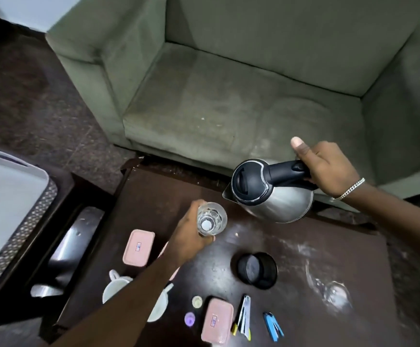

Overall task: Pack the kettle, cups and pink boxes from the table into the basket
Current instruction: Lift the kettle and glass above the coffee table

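Observation:
My right hand (329, 169) grips the black handle of the steel kettle (276, 196), lifted over the far side of the dark table (304, 246). My left hand (191, 234) holds a clear glass cup (212, 217) upright just left of the kettle's spout. Two pink boxes lie on the table: one (138, 247) at the left, one (217, 320) near the front edge. A third pink box is mostly hidden under my left forearm. Two white cups (115, 288) (158, 306) stand beside my forearm. The basket (16, 221) with a grey lining sits at the far left.
The black kettle base (257, 270) rests mid-table. Small round lids (197, 301) (189, 318), staplers or clips (244, 319) (272, 326) and a clear glass item (334, 294) lie near the front. A green sofa (229, 96) stands behind the table. A lower dark stand (73, 246) sits between basket and table.

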Demonstrator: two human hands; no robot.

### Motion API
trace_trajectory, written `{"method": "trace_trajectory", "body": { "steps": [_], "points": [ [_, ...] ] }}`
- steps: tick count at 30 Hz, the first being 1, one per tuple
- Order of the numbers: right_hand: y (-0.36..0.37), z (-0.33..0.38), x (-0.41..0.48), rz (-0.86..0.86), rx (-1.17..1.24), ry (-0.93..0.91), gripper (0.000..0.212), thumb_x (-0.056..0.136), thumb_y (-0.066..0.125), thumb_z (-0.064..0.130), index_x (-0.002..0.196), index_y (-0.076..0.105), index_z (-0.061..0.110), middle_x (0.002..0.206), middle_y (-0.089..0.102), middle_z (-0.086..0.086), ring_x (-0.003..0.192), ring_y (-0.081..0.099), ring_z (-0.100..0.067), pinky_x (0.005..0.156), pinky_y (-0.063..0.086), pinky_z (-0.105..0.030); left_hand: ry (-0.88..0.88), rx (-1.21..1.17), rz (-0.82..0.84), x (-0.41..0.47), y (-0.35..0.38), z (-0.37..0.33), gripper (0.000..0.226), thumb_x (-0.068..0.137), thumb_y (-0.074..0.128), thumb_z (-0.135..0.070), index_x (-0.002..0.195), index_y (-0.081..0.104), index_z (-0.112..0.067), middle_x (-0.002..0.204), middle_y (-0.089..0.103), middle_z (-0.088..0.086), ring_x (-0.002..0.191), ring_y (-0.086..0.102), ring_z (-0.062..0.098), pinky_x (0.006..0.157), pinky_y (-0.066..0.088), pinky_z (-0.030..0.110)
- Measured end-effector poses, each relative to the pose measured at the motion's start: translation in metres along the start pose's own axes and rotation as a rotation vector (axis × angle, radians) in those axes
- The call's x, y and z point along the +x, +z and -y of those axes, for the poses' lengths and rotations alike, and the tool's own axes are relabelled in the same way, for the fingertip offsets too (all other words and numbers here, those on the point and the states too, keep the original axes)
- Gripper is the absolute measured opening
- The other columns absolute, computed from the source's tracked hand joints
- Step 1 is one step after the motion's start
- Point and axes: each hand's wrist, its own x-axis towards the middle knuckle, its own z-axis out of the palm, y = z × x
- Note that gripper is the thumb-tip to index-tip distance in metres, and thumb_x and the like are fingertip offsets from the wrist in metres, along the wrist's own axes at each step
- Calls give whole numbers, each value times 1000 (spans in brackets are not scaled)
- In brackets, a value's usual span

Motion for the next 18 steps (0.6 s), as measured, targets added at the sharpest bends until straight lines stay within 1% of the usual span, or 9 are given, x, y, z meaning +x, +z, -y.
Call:
{"method": "trace_trajectory", "body": {
  "steps": [2, 4, 6, 9, 11, 13, 16, 18],
  "points": [
    [4, -2, -6, 36, -67, -36, 83, 95, 26, 71, 42, 35, 8, 36, 33, -2, 41, 32, -20, 50, 34, -39, -14, 37, 19, -3, 9, 2, 89, 61, 85, -12, 132, 41, -42, 116, 67, -11, 104, 68, 11, 93, 58, 38],
    [8, -4, -12, 70, -150, -70, 79, 95, 23, 71, 46, 28, 10, 43, 27, -8, 44, 29, -24, 51, 33, -42, -17, 83, 54, -8, 14, 3, 88, 62, 83, -12, 132, 40, -42, 117, 65, -12, 104, 67, 12, 94, 57, 37],
    [14, -6, -19, 83, -217, -95, 77, 96, 23, 70, 48, 25, 10, 45, 24, -8, 44, 27, -25, 48, 28, -40, -6, 135, 98, -13, 18, 3, 86, 63, 83, -13, 132, 40, -40, 119, 63, -14, 105, 66, 14, 94, 56, 36],
    [22, -8, -29, 104, -280, -129, 76, 98, 25, 67, 48, 27, 9, 42, 26, -4, 41, 31, -25, 46, 21, -34, 18, 201, 147, -20, 20, 5, 84, 63, 85, -14, 130, 40, -39, 121, 61, -16, 106, 64, 15, 90, 55, 34],
    [27, -7, -34, 125, -302, -168, 77, 97, 24, 67, 46, 31, 11, 39, 29, -3, 39, 36, -24, 46, 22, -33, 34, 239, 173, -23, 19, 6, 83, 64, 85, -15, 129, 40, -38, 122, 59, -16, 106, 64, 15, 90, 55, 33],
    [31, -3, -38, 161, -322, -197, 77, 96, 20, 68, 44, 34, 14, 38, 32, -1, 39, 38, -22, 48, 27, -33, 44, 268, 195, -27, 17, 7, 81, 64, 84, -15, 129, 41, -36, 124, 59, -14, 107, 65, 18, 91, 55, 36],
    [39, 1, -44, 201, -420, -238, 84, 94, 11, 72, 47, 44, 10, 42, 43, -7, 45, 47, -29, 51, 36, -36, 58, 286, 210, -31, 14, 8, 78, 65, 84, -14, 128, 42, -32, 124, 59, -10, 108, 65, 23, 91, 55, 41],
    [44, 3, -49, 197, -460, -279, 82, 95, 9, 71, 46, 42, 14, 43, 44, -8, 47, 49, -32, 52, 39, -36, 57, 295, 212, -33, 12, 9, 78, 65, 84, -13, 127, 41, -32, 123, 60, -9, 107, 65, 24, 90, 55, 41]
  ]
}}
